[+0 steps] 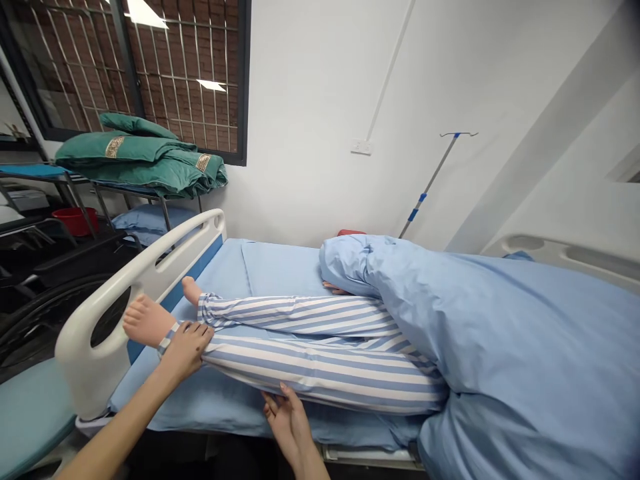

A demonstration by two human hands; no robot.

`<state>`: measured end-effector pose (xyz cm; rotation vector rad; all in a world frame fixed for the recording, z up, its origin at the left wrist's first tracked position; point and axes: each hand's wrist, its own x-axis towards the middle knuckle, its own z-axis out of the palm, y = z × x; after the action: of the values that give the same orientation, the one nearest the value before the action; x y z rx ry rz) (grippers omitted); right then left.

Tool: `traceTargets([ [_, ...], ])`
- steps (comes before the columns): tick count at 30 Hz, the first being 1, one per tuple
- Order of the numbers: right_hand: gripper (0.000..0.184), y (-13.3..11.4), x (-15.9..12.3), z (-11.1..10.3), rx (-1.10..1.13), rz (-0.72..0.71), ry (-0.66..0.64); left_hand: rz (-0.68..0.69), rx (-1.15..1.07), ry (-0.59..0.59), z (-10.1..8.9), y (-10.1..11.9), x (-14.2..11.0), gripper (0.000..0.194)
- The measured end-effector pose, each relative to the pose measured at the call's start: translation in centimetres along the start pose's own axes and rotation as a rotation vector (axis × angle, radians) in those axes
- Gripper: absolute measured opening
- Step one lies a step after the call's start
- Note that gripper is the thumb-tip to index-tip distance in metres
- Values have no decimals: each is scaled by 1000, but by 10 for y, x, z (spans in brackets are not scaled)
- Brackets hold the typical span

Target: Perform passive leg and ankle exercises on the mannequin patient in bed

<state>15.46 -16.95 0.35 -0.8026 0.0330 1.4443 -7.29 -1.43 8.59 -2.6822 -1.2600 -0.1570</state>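
Two legs in blue-and-white striped trousers lie stretched out on the bed (285, 267). They look like a mannequin's, with bare feet. My left hand (187, 347) is wrapped over the ankle of the near leg (320, 370), just above the near foot (147, 321). The far foot (191, 291) rests beyond it. At the knee's near underside is my right hand (290, 423), palm up, thumb and fingers apart, with the fingertips touching or just below the trouser cloth. A light blue quilt (500, 320) covers the upper body. Part of the figure's hand (335, 288) shows beneath its edge.
The bed's white footboard (145, 267) rises at the left, near the feet. Beyond it are a wheelchair (65, 280), a red bucket (76, 221) and folded green quilts (145, 157) on a rack. An IV pole (430, 180) stands by the wall.
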Motion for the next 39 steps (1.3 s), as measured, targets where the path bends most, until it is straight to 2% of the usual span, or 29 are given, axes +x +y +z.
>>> traceTargets([
  [3,32,4,2,-6,-15,-5,21,-32,-16,-14,8,3,-5,49],
  [10,37,16,3,-28,-42,34,58,-102,-49,-58,55,17,-31,49],
  [14,38,15,0,-31,-111,21,65,-137,-58,-71,68,21,-36,52],
  [19,41,16,-7,-37,-195,8,55,-137,-43,-49,71,22,-38,53],
  [23,39,17,-17,-42,-453,20,47,-160,-49,-51,72,23,-39,51],
  [27,45,12,-30,-47,-716,-33,87,-181,-56,-46,73,25,-40,50],
  [31,41,4,-46,-52,-891,-95,29,-203,-65,-31,69,30,-42,47],
  [35,38,3,-59,-56,-943,-103,-68,-235,-46,-35,68,38,-46,51],
  [39,32,23,-63,-60,-935,-116,-103,-269,-52,-27,71,45,-48,56],
])
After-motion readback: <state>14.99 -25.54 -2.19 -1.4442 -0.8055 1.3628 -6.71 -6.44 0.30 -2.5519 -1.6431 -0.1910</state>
